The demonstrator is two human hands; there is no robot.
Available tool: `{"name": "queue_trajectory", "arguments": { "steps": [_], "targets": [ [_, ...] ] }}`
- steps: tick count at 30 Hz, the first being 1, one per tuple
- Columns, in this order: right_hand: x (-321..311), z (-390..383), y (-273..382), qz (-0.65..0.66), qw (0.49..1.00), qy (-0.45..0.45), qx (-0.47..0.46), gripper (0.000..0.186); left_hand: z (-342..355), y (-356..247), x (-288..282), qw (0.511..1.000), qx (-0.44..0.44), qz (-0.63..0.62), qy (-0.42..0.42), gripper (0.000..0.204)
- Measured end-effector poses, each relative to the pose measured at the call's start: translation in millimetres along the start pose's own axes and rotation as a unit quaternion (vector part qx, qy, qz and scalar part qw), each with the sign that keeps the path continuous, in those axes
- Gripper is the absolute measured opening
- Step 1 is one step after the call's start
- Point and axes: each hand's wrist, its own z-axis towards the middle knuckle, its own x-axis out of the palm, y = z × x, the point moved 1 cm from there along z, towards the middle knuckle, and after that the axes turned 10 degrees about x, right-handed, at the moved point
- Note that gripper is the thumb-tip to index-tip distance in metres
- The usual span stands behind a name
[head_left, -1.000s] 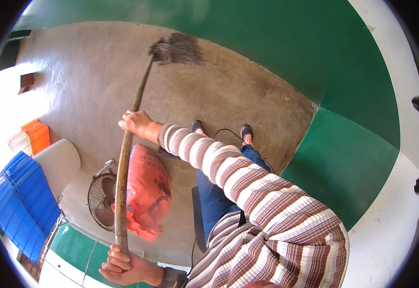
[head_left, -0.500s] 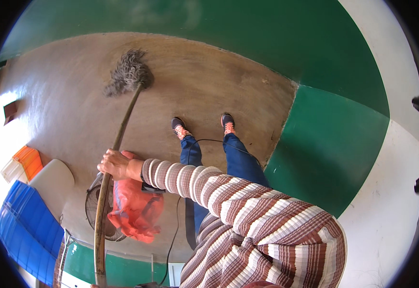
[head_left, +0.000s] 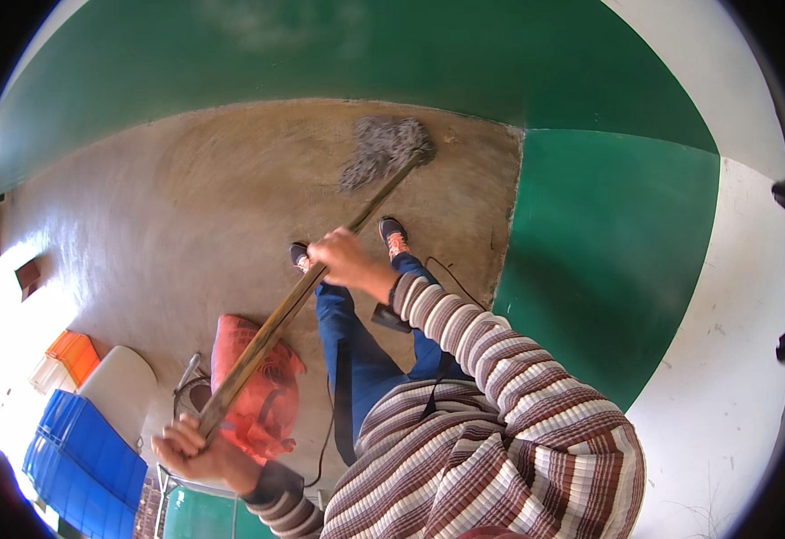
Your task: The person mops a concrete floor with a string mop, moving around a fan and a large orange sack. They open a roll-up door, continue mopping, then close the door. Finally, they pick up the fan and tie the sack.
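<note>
grey string mop sits head-down on the bare concrete floor right by the green wall, wooden handle slanting back toward the person. right hand is wrapped tight around the handle mid-way, left hand clamped shut on its top end. orange-red mesh sack and blue crates sit just beside the left hand.

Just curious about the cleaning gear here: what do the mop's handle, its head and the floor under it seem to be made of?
The mop handle looks like bare wood: brown, matt, slightly uneven, more like a rough pole than a moulded one. The mop head seems to be grey yarn or cotton strands, shaggy and loose. The floor looks like plain concrete or cement, brownish-grey with a dull, streaky finish.
</note>
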Motion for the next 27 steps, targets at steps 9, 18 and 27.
{"name": "queue_trajectory", "arguments": {
  "steps": [9, 18, 27],
  "targets": [
    [-116.7, -57.3, -168.6, 0.007, 0.925, -0.322, 0.200, 0.009, -110.3, 67.0, 209.1, 0.908, -0.088, -0.104, 0.396, 0.031],
    [-112.7, -184.7, -201.2, 0.095, 0.809, -0.475, 0.334, 0.012, -215.9, 68.9, 323.1, 0.776, -0.193, -0.103, 0.591, 0.027],
    [-22.1, -307.5, -205.4, 0.188, 0.705, -0.417, 0.542, 0.008, -347.8, 137.7, 321.1, 0.579, -0.443, -0.029, 0.684, 0.033]
  ]
}}
